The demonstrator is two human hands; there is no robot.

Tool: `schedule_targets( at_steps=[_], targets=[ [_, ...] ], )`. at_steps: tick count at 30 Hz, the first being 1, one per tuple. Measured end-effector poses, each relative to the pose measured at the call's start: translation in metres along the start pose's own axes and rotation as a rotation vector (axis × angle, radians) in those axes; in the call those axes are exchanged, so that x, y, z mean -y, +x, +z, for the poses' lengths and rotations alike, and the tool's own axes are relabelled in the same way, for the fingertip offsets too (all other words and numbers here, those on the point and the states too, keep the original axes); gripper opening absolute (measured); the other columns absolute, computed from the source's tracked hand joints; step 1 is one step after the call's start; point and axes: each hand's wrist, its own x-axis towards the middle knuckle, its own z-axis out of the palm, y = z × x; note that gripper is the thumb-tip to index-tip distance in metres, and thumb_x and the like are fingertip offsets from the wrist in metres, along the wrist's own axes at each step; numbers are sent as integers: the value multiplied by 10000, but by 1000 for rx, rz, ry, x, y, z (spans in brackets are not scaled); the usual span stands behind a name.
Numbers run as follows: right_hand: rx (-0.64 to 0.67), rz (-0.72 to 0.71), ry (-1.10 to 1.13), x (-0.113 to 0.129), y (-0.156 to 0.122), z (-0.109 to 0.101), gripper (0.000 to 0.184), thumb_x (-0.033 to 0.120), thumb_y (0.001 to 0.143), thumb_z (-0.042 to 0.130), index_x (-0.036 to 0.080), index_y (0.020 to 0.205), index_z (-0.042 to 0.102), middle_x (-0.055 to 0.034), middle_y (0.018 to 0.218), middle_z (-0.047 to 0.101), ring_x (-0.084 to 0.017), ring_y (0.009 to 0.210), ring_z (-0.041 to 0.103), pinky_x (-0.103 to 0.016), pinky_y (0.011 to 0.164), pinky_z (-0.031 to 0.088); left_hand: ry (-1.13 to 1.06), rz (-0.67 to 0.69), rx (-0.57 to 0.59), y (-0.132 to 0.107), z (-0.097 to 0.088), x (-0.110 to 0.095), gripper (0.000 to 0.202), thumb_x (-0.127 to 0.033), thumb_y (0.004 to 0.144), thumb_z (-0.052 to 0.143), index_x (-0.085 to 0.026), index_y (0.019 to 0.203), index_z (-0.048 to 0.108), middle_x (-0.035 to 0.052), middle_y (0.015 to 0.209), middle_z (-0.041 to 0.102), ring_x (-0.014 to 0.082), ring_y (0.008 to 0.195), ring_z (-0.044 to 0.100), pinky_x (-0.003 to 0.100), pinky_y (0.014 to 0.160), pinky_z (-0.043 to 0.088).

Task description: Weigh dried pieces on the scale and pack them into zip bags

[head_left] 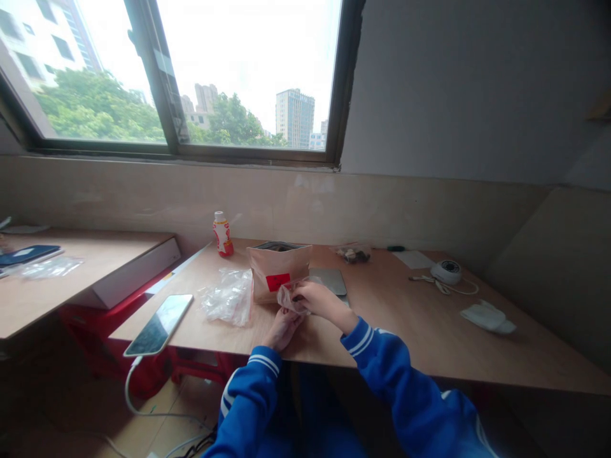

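Near the table's front edge, my left hand is closed around the lower part of a small clear plastic bag. My right hand reaches into the bag's mouth from the right, fingers pinched together. Something small and dark shows at those fingertips, too small to name. Just behind both hands stands an upright brown paper pouch with a red label and its top gaping open; its contents look dark. Left of the pouch lies a heap of clear zip bags. A flat grey device, perhaps a scale, is partly hidden behind my right hand.
A red and white bottle stands at the back left. A phone on a charging cable overhangs the left edge. Further back lies a filled clear bag. On the right are a white dome camera and a crumpled white tissue.
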Motion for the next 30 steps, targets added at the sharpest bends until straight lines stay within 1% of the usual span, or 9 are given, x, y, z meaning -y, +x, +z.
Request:
schedule_targets(
  at_steps=[7, 10, 14, 17, 21, 24, 27, 29, 30],
  targets=[
    [-163, 53, 335, 2, 2, -32, 189, 239, 793, 654, 189, 975, 646, -27, 854, 707, -163, 774, 644, -248, 688, 469, -13, -21, -73, 2, -1, 0, 315, -135, 667, 761, -191, 921, 583, 30, 874, 683, 210, 955, 638, 320, 908, 449],
    [-365, 27, 438, 9, 18, -55, 229, 364, 788, 667, 193, 935, 634, -11, 845, 696, -156, 775, 636, -254, 707, 480, -9, -34, -94, 2, 1, 0, 320, -130, 659, 760, -189, 922, 586, 32, 874, 686, 202, 924, 643, 321, 911, 445],
    [-637, 77, 356, 13, 54, -72, 138, 327, 814, 643, 205, 876, 632, -12, 884, 688, -158, 853, 625, -270, 791, 469, -11, -41, -100, 1, 0, -1, 320, -146, 661, 762, -193, 919, 578, 23, 880, 683, 160, 856, 644, 316, 899, 445],
    [-596, 100, 224, 9, 73, -66, 81, 248, 821, 642, 194, 881, 642, -36, 894, 687, -176, 889, 609, -294, 835, 449, -10, -38, -93, 2, -3, 0, 347, -160, 661, 768, -193, 953, 583, 24, 891, 689, 149, 820, 642, 307, 863, 455],
    [-499, 77, 178, 2, 69, -54, 110, 228, 864, 574, 182, 926, 653, -62, 966, 678, -192, 944, 586, -334, 888, 430, -9, -35, -86, 4, -6, 1, 396, -172, 658, 777, -197, 1003, 584, 33, 902, 692, 160, 835, 649, 307, 859, 457],
    [-587, 36, 250, 2, 52, -55, 184, 249, 869, 549, 188, 1021, 632, -68, 1066, 643, -192, 1026, 558, -353, 944, 411, -18, -34, -80, 6, -7, 3, 440, -165, 644, 788, -192, 1027, 573, 46, 911, 695, 164, 836, 653, 301, 845, 464],
    [-686, -1, 262, 5, 35, -60, 187, 179, 849, 509, 186, 979, 643, -59, 1042, 634, -191, 1047, 542, -360, 982, 385, -26, -37, -86, 9, -9, 4, 435, -160, 640, 792, -196, 1014, 573, 44, 930, 698, 166, 848, 652, 300, 849, 466],
    [-608, -6, 317, 5, 26, -62, 216, 123, 832, 463, 181, 918, 653, -42, 969, 652, -173, 967, 575, -323, 920, 422, -34, -38, -86, 10, -10, 5, 408, -153, 648, 788, -198, 994, 576, 42, 940, 697, 167, 859, 651, 305, 862, 467],
    [-493, -2, 358, 5, 22, -61, 239, 103, 823, 444, 178, 898, 658, -31, 920, 664, -160, 901, 595, -295, 858, 448, -39, -38, -84, 10, -10, 6, 394, -148, 653, 785, -198, 984, 577, 43, 946, 695, 167, 868, 651, 307, 868, 467]
  ],
)
